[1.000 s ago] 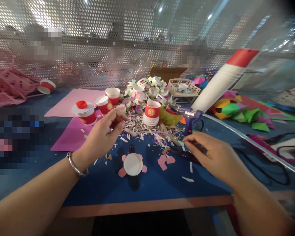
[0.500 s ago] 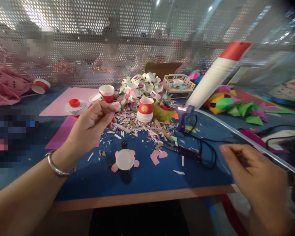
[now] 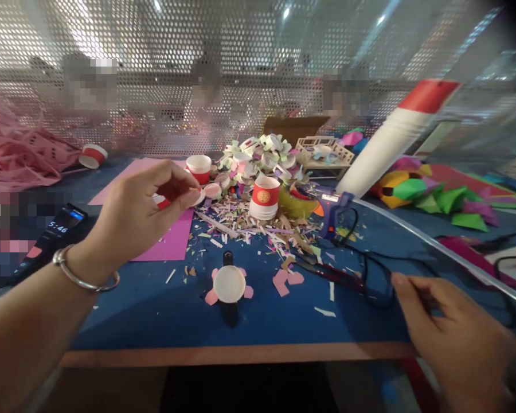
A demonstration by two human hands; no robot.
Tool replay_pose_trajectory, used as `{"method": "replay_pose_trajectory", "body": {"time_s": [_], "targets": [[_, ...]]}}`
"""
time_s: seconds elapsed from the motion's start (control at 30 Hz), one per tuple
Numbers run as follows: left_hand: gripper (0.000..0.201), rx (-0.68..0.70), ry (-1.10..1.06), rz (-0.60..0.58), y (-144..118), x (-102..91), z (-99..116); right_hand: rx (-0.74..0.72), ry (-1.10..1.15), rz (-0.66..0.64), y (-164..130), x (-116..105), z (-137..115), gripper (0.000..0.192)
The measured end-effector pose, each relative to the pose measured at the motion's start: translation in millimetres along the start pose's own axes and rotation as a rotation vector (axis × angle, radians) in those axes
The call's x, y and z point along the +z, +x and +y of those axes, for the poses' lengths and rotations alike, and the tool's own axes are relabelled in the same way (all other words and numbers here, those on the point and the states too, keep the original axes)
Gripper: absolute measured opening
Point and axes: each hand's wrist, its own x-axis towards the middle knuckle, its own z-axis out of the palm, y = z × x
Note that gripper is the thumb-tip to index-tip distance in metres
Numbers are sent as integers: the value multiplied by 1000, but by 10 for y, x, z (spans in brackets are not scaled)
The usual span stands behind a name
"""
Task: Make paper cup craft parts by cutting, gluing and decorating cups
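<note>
My left hand point(image 3: 144, 209) is raised over the pink-purple sheets, thumb and forefinger pinched together. A small pale edge point(image 3: 200, 198) shows at its fingertips; I cannot tell if it is held. My right hand point(image 3: 445, 312) hovers by the table's right front edge, also pinched, beside the black cable point(image 3: 380, 299); what it grips, if anything, is hidden. Between the hands lies a round white paper-cup piece point(image 3: 229, 284) with pink paper tabs around it and a dark part point(image 3: 227, 258) above. Loose pink paper pieces point(image 3: 286, 280) and dark red-handled scissors point(image 3: 337, 275) lie right of it.
A red-and-white paper cup point(image 3: 264, 198) stands among paper scraps, before a heap of cut cup pieces point(image 3: 258, 155). A purple glue gun point(image 3: 331, 212) is beside a tall leaning cup stack point(image 3: 382, 140). A phone point(image 3: 69, 223) lies left, colourful folded paper point(image 3: 438, 192) right.
The view has shifted, so the table's things appear further right and slightly lower. My left hand has moved left across the table and still pinches. My right hand keeps its pinch near the cable.
</note>
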Motion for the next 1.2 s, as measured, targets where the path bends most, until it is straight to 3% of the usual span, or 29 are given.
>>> {"method": "replay_pose_trajectory", "body": {"time_s": [0.03, 0.17, 0.3, 0.4, 0.57, 0.67, 0.73, 0.83, 0.9, 1.0, 1.1, 1.2], "targets": [[8, 24, -12, -9, -18, 63, -90, 1, -3, 7, -6, 10, 13, 18], [20, 189, 130, -262, -60, 411, -387, -18, -35, -18, -15, 13, 18, 18], [26, 213, 236, -396, -56, 699, -493, -34, -78, -34, -21, 10, -17, 17], [21, 235, 264, -444, -51, 801, -548, -32, -108, -45, -17, 33, -3, 17], [18, 233, 226, -381, -40, 749, -479, 6, -95, -27, -23, 34, -71, 21], [20, 307, 117, -215, -54, 628, -228, 30, -11, -83, -73, -4, -317, 21], [20, 367, 19, -139, -94, 556, -42, -58, 131, -85, -118, -15, -554, 19], [19, 470, -85, -165, -192, 503, 137, -148, 390, -158, -172, 8, -940, 14], [21, 537, -175, -184, -257, 503, 173, -158, 530, -215, -193, 33, -1173, 27], [24, 595, -286, -247, -322, 518, 171, -205, 631, -198, -210, 59, -1424, 28], [23, 603, -315, -272, -338, 508, 164, -228, 657, -144, -224, 65, -1492, 22], [19, 511, -307, -265, -321, 444, 125, -240, 625, -150, -252, 61, -1329, 29]]}}
